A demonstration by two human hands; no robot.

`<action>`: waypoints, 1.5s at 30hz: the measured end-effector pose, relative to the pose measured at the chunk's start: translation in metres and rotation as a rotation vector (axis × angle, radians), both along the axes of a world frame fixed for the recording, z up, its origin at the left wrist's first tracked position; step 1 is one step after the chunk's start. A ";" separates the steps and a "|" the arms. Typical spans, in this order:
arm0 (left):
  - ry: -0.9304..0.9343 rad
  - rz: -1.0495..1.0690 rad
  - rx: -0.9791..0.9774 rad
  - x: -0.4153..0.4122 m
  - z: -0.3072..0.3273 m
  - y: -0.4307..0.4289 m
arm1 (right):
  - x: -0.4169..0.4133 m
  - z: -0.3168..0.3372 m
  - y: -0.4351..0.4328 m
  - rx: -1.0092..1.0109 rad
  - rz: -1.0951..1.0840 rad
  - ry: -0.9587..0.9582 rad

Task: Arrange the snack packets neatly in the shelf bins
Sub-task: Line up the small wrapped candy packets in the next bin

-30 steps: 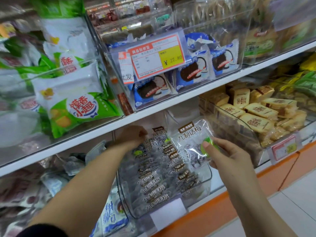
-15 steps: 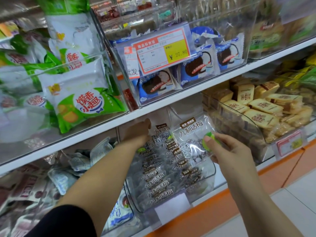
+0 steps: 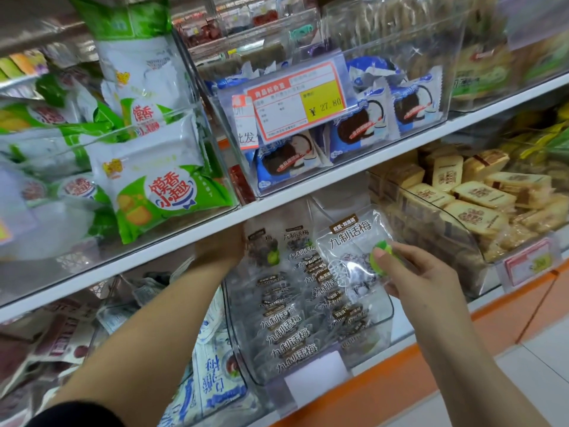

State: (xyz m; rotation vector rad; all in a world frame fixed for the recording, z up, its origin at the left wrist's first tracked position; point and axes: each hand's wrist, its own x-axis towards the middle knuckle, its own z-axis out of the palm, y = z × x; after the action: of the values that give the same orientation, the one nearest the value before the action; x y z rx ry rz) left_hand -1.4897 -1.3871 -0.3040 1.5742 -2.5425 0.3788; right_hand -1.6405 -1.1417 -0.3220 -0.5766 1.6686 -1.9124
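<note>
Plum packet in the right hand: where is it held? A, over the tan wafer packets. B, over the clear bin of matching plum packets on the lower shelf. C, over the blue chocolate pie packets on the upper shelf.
B: the right hand pinches the plum packet over the clear bin stacked with packets bearing the same print.

a clear plum packet stands tilted above the clear bin, which holds rows of matching packets.

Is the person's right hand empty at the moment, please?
No, the right hand pinches a clear plum packet, thumb on its green spot, held above the clear bin.
</note>
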 end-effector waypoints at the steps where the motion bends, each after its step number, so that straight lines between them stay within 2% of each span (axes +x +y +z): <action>1: -0.091 0.010 0.029 0.000 -0.005 -0.005 | 0.000 0.000 0.000 -0.005 0.000 0.000; 4: -0.324 0.046 0.094 -0.003 -0.012 -0.011 | 0.000 0.000 -0.001 -0.003 -0.004 0.009; 7: -0.340 0.006 0.054 -0.005 -0.015 -0.012 | 0.001 0.001 -0.001 -0.006 -0.002 0.028; 14: 0.198 -0.096 0.165 0.036 0.021 0.079 | 0.024 0.005 -0.006 0.014 0.093 0.123; 17: 0.522 -0.085 0.228 0.068 0.016 0.123 | 0.038 0.003 -0.009 0.035 0.165 0.164; 20: 0.743 -0.085 0.257 0.087 0.000 0.152 | 0.057 0.007 -0.011 0.034 0.180 0.355; 24: 0.924 -0.136 0.322 0.092 -0.020 0.169 | 0.070 0.012 -0.034 0.118 0.138 0.532; 28: 0.989 -0.111 0.369 0.088 -0.025 0.167 | 0.065 0.018 -0.080 0.212 0.135 0.669; 33: 0.981 -0.093 0.449 0.084 -0.019 0.151 | 0.037 0.018 -0.142 0.466 0.064 1.052; 35: 0.961 -0.087 0.481 0.085 -0.017 0.146 | 0.025 0.010 -0.158 0.480 0.124 1.090; 38: 0.971 -0.076 0.519 0.086 -0.015 0.141 | 0.017 0.004 -0.171 0.685 0.217 1.080; 40: 0.988 -0.068 0.542 0.086 -0.013 0.139 | 0.015 0.002 -0.178 0.681 0.239 1.044; 43: 1.006 -0.064 0.545 0.084 -0.014 0.137 | 0.016 0.002 -0.185 0.635 0.222 1.282; 45: 1.019 -0.073 0.539 0.085 -0.015 0.136 | 0.017 0.002 -0.188 0.634 0.300 1.450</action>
State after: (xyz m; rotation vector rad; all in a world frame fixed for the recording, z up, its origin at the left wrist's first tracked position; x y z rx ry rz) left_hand -1.4051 -1.2511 -0.3188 1.2661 -1.8952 -0.9487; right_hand -1.6238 -1.3300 -0.3200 -2.0110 2.5287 -0.4618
